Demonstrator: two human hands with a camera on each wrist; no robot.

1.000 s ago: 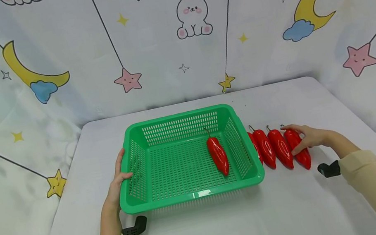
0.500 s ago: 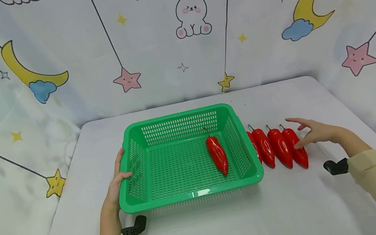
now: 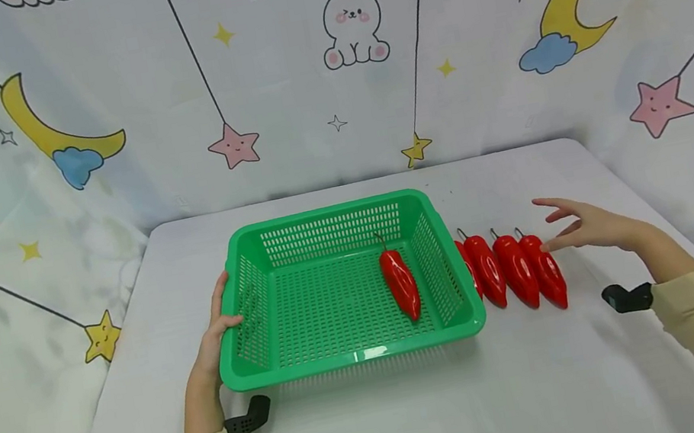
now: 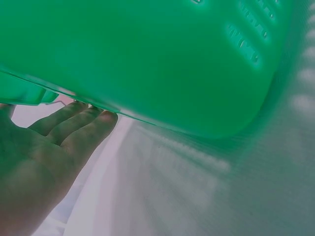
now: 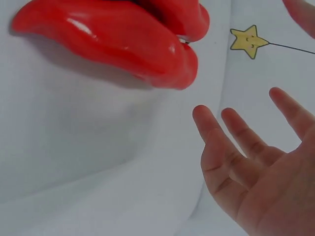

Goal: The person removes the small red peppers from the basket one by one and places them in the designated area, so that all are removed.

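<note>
A green plastic basket (image 3: 345, 361) with slotted walls sits mid-table, one red chili pepper (image 3: 401, 286) lying inside at its right. My left hand (image 3: 211, 347) holds the basket's left side, thumb over the rim and fingers along the outer wall; the left wrist view shows these fingers (image 4: 81, 130) against the plastic. Right of the basket lies a row of several red peppers (image 3: 515, 272), the leftmost partly hidden by the basket. Beside and above the rightmost pepper (image 3: 547, 274), my right hand (image 3: 593, 226) holds nothing, fingers spread. In the right wrist view that hand (image 5: 261, 177) is apart from the nearest pepper (image 5: 113, 42).
A white-covered table (image 3: 371, 429) bears everything. Behind it hangs a cloth backdrop (image 3: 292, 63) printed with moons, stars and a rabbit. A black wrist camera (image 3: 628, 297) sits by the right cuff and another camera (image 3: 248, 417) by the left.
My right hand has let go of the rightmost pepper, lifted and drawn back to the right, its fingers spreading. That pepper has shifted slightly left, closer to its neighbour. My left hand stays put.
</note>
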